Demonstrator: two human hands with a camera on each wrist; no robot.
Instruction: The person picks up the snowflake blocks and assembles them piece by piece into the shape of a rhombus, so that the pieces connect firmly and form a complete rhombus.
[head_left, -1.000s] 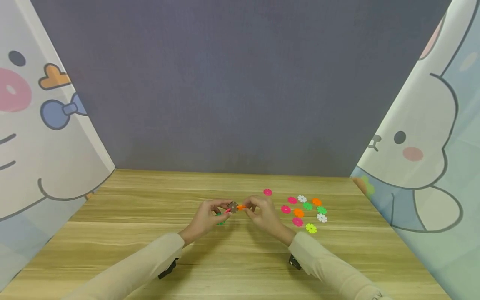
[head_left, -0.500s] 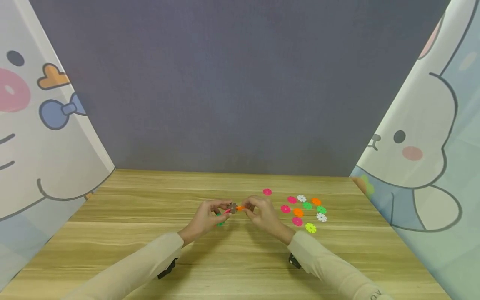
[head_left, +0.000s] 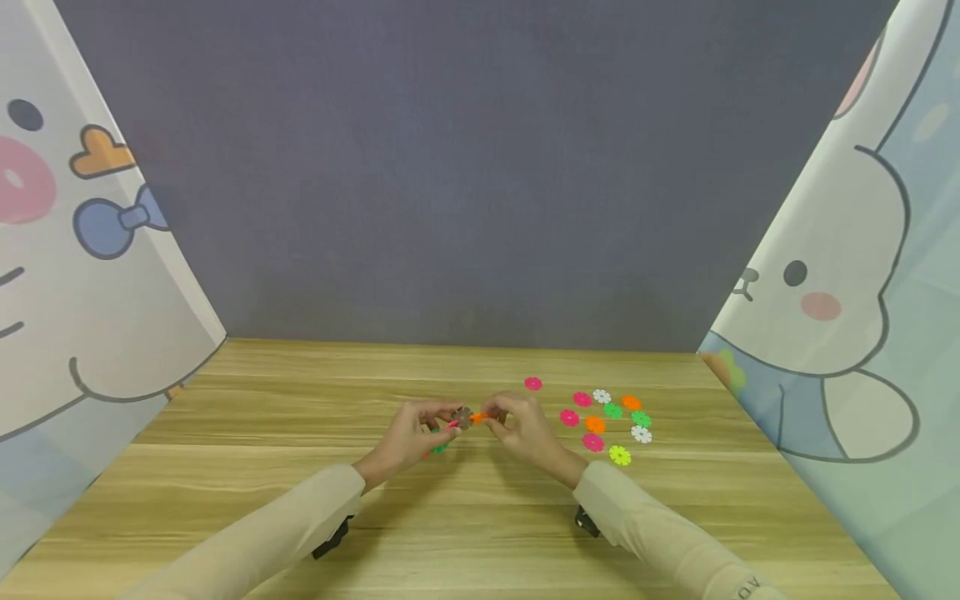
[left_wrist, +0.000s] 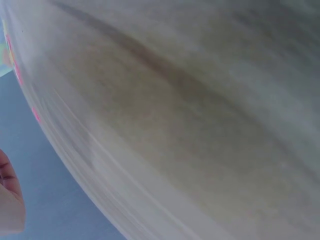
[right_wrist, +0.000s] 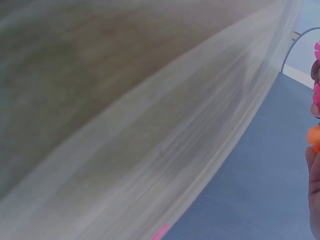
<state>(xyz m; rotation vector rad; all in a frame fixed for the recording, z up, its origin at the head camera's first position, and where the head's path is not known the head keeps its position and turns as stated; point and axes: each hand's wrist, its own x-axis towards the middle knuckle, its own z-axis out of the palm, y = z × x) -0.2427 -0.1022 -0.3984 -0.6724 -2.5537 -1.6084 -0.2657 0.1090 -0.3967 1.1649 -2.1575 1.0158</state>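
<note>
Left hand: lower middle of the head frame, thumb and fingers pinching the little joined-up chain, seemingly by its pink disc; the fingers cover a lot, so don't quote me on the exact grip.
Right hand: just right of the middle, fingertips closed on an orange disc.
Chain: between the two hands, below the frame's centre, with a brown disc in the middle touching the orange one.
Green disc: peeking out just below the left fingers.
Loose discs: scattered lower right of centre, in pink, white, orange, green and one yellow.
Table: wood-grain top filling the bottom of the frame.
Backdrop: plain dark panel across the upper middle, cartoon walls at both sides.
</note>
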